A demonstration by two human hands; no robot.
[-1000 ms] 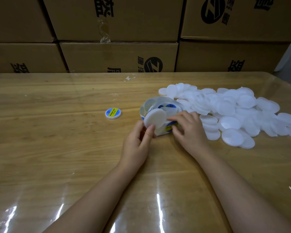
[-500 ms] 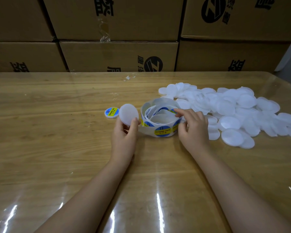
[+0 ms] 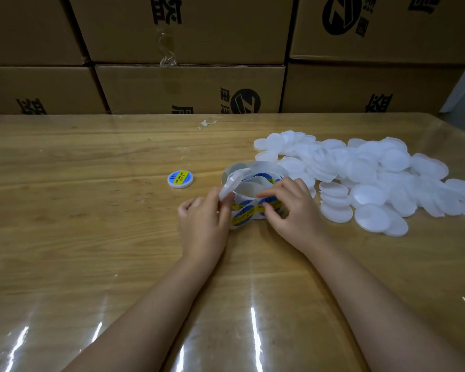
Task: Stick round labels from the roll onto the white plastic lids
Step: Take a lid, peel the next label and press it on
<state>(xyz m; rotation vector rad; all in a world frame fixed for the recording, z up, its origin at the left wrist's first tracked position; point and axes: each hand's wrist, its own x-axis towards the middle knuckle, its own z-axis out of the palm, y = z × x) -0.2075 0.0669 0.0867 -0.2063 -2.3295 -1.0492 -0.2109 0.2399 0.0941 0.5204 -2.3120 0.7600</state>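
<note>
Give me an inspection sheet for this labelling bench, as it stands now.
Surface: wooden table under a glossy clear cover, with glare streaks.
Job's things: roll of blue and yellow labels at centre, loosely unwound; pile of lids to its right; one labelled lid lying apart to its left.
Clutter: a small pale scrap near the far edge.
Hands: left hand holds a blank lid, tilted; right hand pinches a label on the roll.
Cables: nothing seen.
Surroundings: stacked cardboard boxes behind the table.
</note>
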